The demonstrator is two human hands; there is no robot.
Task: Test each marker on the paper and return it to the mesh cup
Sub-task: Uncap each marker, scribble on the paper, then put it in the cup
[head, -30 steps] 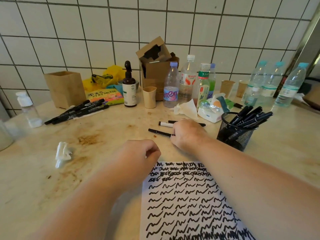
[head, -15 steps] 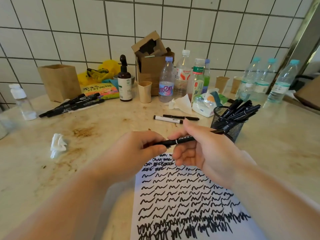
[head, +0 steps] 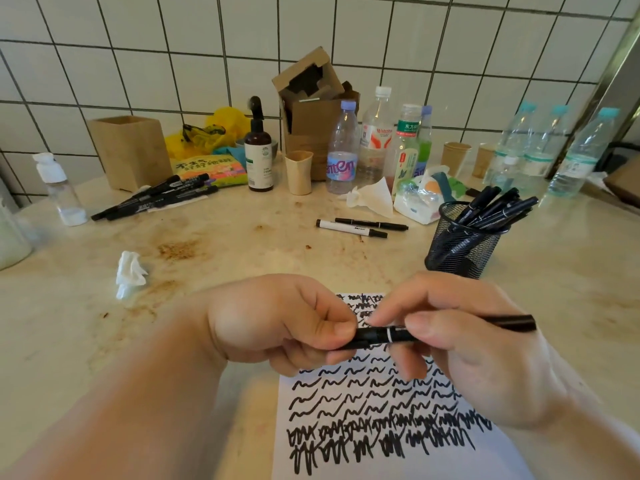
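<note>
Level above the scribbled paper (head: 381, 410), a black marker (head: 391, 335) is pinched at both ends: left hand (head: 277, 323) on the cap, right hand (head: 467, 348) on the barrel, seemingly to uncap it.

2 hands, left (head: 277, 323) and right (head: 460, 344): bare, no rings; forearms bare, unsleeved.

Left of the mesh cup (head: 462, 244) you can read "Watsons" on one clear bottle (head: 375, 133) and "东方" on a green-labelled bottle (head: 406, 150).
</note>
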